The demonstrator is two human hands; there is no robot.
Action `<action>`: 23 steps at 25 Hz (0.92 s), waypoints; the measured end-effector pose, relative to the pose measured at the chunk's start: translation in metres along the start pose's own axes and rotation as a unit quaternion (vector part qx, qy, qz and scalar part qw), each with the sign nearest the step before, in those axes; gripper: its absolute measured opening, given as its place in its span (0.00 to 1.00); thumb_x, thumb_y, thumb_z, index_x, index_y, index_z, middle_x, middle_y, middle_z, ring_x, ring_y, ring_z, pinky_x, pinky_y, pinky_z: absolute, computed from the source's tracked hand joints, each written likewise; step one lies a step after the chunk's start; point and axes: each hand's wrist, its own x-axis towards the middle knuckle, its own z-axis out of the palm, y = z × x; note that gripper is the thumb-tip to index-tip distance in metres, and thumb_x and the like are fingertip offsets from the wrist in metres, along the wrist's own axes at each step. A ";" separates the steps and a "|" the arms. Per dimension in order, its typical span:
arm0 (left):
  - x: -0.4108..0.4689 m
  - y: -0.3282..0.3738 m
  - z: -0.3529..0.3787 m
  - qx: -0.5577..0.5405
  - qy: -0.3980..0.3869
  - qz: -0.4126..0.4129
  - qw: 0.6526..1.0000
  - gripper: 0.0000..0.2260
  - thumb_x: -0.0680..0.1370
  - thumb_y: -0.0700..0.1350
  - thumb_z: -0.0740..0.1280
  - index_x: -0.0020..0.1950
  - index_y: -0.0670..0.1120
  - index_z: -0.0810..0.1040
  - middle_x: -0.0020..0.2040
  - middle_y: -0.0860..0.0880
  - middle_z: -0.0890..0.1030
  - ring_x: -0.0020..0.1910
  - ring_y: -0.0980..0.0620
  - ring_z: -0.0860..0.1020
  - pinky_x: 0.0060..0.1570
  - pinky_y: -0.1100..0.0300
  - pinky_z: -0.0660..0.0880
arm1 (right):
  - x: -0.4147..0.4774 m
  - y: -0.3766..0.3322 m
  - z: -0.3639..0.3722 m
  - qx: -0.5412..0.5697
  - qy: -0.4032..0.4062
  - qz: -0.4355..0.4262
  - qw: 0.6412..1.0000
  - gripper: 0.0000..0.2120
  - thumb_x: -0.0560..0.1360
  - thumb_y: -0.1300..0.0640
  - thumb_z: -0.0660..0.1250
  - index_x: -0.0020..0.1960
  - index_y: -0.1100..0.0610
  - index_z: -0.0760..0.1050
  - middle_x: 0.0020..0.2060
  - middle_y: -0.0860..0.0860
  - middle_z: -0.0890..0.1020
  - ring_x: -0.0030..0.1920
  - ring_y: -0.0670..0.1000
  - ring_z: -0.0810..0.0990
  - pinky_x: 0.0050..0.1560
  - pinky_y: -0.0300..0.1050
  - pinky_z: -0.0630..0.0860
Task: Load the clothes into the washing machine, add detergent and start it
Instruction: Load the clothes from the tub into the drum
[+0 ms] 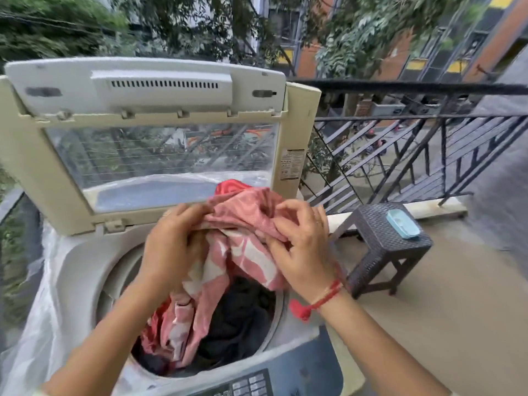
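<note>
Nearest to the person is the panel (245,384) of the washer (80,270), at its front edge. Just behind it the drum (113,284) is open upward, and dark clothes (243,318) lie inside, more to the right.

The pink cloth (248,221) is only half loaded. Its lower end is already in the drum at the left, touching the dark clothes. From there it rises to the hands, so its long axis stands nearly upright and leans a little to the right at the top.

The left hand (171,247) grips a bunch of the cloth with curled fingers, above the middle of the opening. The right hand (303,244), with a red thread (325,298) at the wrist, pinches a fold between thumb and fingers, more above the right rim. Both hands are at about the same height, with the cloth gathered between them.

The drum is therefore straight below the hands. I judge that the next move is downward. The left hand is better placed for it, while the right hand must bring its part to the left so that nothing hangs over the rim.

Behind the hands the lid (148,90) stands open. To the right, well apart, a stool (383,247) carries a blue box (403,224); I cannot tell if it holds detergent. Farthest is the railing (400,118).
</note>
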 end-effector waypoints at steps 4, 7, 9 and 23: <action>-0.025 -0.056 -0.070 0.192 0.082 -0.061 0.976 0.20 0.69 0.37 0.67 0.58 0.53 0.78 0.47 0.46 0.76 0.45 0.38 0.76 0.37 0.50 0.74 | -0.001 -0.030 0.066 -0.028 -0.266 -0.081 0.960 0.25 0.71 0.33 0.58 0.66 0.41 0.65 0.73 0.49 0.63 0.72 0.58 0.61 0.68 0.72 0.42; -0.056 -0.085 -0.022 0.273 -0.142 -0.128 0.943 0.29 0.70 0.42 0.67 0.70 0.57 0.69 0.67 0.43 0.71 0.64 0.36 0.71 0.58 0.42 0.71 | -0.049 0.005 0.110 -0.208 -0.608 -0.072 0.763 0.41 0.71 0.33 0.60 0.76 0.46 0.47 0.77 0.52 0.50 0.76 0.58 0.48 0.70 0.69 0.38; -0.084 -0.101 0.035 0.269 -0.406 -0.183 0.854 0.33 0.74 0.57 0.62 0.76 0.60 0.52 0.78 0.45 0.53 0.76 0.38 0.50 0.70 0.36 0.50 | -0.074 0.030 0.113 -0.277 -0.707 -0.107 0.642 0.36 0.74 0.39 0.61 0.76 0.52 0.53 0.76 0.56 0.57 0.75 0.58 0.54 0.73 0.64 0.45; -0.041 -0.033 0.169 -0.016 -0.539 -0.132 0.832 0.57 0.63 0.49 0.77 0.76 0.54 0.36 0.78 0.45 0.47 0.77 0.45 0.49 0.74 0.49 0.51 | -0.092 0.167 0.015 0.433 -0.229 0.563 0.666 0.31 0.67 0.50 0.72 0.68 0.53 0.68 0.61 0.55 0.77 0.58 0.55 0.78 0.63 0.52 0.71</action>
